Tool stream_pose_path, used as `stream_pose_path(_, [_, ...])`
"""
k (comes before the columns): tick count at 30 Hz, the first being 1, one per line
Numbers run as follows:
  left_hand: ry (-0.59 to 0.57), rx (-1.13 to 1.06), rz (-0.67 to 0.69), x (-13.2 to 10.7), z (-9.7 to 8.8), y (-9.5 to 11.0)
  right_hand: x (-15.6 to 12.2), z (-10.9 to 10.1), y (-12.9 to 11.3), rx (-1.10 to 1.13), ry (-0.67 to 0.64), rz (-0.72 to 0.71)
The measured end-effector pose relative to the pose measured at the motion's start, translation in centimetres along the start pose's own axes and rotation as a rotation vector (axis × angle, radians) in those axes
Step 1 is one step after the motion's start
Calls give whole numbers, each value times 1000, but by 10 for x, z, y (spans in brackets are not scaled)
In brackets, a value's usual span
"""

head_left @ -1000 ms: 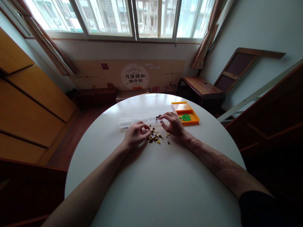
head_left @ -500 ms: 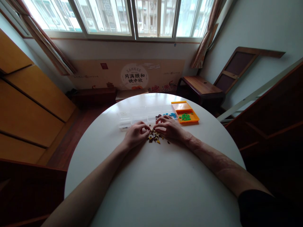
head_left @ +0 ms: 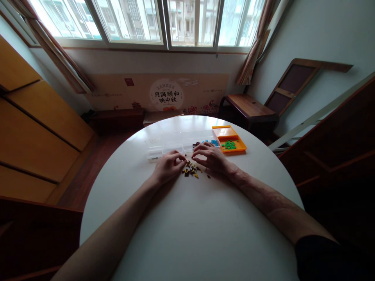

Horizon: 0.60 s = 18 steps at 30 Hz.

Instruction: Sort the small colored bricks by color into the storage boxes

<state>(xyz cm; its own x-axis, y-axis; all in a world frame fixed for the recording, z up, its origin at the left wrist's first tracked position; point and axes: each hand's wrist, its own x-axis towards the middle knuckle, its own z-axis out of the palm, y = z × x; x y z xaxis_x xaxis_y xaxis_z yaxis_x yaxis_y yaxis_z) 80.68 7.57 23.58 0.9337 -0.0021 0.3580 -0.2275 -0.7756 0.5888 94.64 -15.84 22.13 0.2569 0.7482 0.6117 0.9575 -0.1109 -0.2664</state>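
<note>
A loose pile of tiny yellow, dark brown and pale building bricks (head_left: 191, 171) lies on the white table, just in front of both hands. My left hand (head_left: 170, 167) rests at the pile's left side, thumb and fingers pinched together; whatever is between them is too small to make out. On the other side, my right hand (head_left: 211, 158) is curled with a small dark brick (head_left: 192, 157) between thumb and fingertip, slightly above the pile. Behind the hands stands a clear compartment box (head_left: 172, 147), partly covered by them. Dark bricks (head_left: 195, 144) and blue bricks (head_left: 214, 143) sit in its right compartments.
An orange tray (head_left: 242, 148) with green bricks (head_left: 230, 144) adjoins the clear box on the right. One dark brick (head_left: 209, 176) lies apart, right of the pile. The round white table (head_left: 187, 230) has its curved far edge beyond the box. A wooden chair (head_left: 249, 105) stands behind.
My right hand has shifted slightly to the right, away from my left fingertips, with a small dark brick in its pinch. My left hand has stayed almost still.
</note>
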Motion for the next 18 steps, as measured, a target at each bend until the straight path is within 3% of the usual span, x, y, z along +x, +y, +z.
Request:
stream_pose_path(5, [8,-10,-8,0,3,-2,0,-1,7,-68,264,228])
stream_pose_path(7, [13,-15,-2,0,4,-2,0,0,12,-99,311,300])
stream_pose_path(12, [67,-35,32,2,7,-6,-1,1,15,-79,303,333])
stream_pose_path(18, [121,-113,68,5,8,-12,1,-3,2,-21,257,222])
